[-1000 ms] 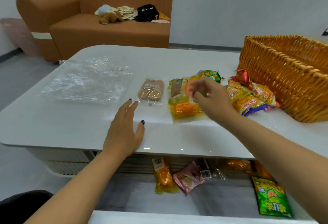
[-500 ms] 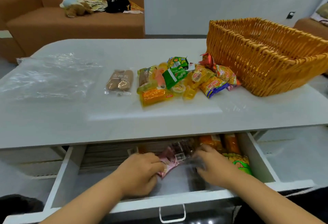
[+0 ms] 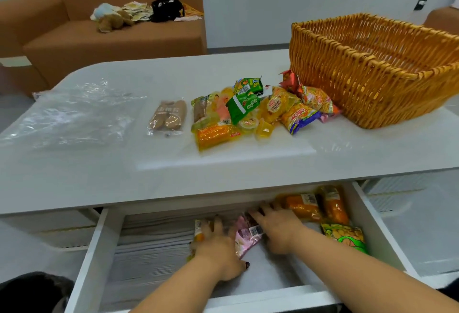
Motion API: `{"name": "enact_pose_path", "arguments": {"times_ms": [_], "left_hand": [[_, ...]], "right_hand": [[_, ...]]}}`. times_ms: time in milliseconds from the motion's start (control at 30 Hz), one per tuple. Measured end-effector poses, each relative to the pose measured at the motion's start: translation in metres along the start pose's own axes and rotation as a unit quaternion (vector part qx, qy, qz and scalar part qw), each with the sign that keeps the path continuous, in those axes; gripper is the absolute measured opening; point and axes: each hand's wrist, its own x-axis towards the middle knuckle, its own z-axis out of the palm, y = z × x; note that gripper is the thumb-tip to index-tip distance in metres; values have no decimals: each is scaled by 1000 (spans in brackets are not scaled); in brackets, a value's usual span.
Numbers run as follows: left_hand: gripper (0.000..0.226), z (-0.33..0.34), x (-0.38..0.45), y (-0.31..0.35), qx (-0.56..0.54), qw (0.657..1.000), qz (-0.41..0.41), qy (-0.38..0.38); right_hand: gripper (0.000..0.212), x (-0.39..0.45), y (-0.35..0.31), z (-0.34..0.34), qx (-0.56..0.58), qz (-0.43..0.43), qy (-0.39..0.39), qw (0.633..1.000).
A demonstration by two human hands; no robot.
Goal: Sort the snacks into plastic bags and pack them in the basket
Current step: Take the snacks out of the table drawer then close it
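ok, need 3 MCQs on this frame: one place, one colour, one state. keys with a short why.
1. Where are both hands?
A. in the open drawer
B. in the basket
C. on the clear plastic bags

2. What colour is the packet between the hands?
A. blue
B. pink
C. black

3. What state is the basket in?
A. tipped over
B. packed with bagged snacks
C. upright, no snacks visible inside

Key:
1 A: left hand and right hand reach into the drawer.
2 B: the packet is pink.
3 C: the basket stands upright; the snack pile lies beside it.
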Motion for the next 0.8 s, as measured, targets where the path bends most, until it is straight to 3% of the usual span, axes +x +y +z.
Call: {"name": "enact_pose_path", "arguments": {"times_ms": [233,333,433,600,767,800], "left_hand": [[68,-13,-5,-8,102,993,38,38],[60,-15,-6,-11,59,995,44,65],[49,-17,-7,-17,21,995,41,88],[44,-16,-5,-21,-29,994,29,102],[46,-14,-5,-20,-45,994,23,97],[47,-14,-5,-21,-41,994,23,98]], "right_hand": [[45,-6,9,-7,-4,-15,61,998],[29,-17,19,-14,91,-2,87,992],[17,-36,27,-22,248,-16,116,962],[18,-79,30,-78,438,-98,145,882],[25,-85,34,-149,660,-116,202,715],[27,-81,35,-161,702,-124,219,666]]}}
